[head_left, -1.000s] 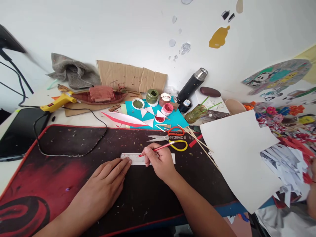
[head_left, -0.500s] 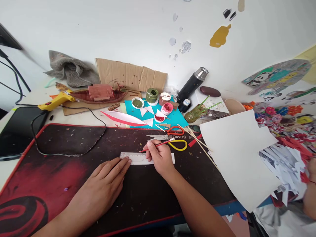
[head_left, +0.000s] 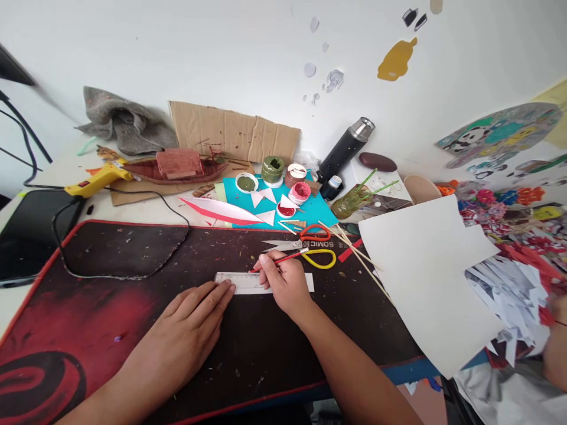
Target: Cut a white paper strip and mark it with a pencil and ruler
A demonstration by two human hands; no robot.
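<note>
My right hand point(head_left: 286, 283) pinches a red pencil point(head_left: 290, 257), its tip at the upper edge of a clear ruler point(head_left: 243, 280). The ruler lies along a narrow strip of white paper point(head_left: 309, 283), whose middle is hidden by that hand. Flat fingers of my left hand point(head_left: 190, 316) press on the ruler's left end. Just beyond the pencil are scissors point(head_left: 321, 260) with one orange and one yellow handle, blades apart and pointing left.
Behind the dark mat point(head_left: 133, 307) stand paint pots point(head_left: 272, 170) on blue card point(head_left: 266, 203), beside a model boat point(head_left: 177, 168) and a yellow glue gun point(head_left: 95, 180). At right are thin sticks point(head_left: 363, 265), a white sheet point(head_left: 429, 283) and another person's arm point(head_left: 557, 342).
The pencil has tilted a little and its rear end sits slightly lower. My left hand stays on the ruler; the whole view has shifted very slightly.
</note>
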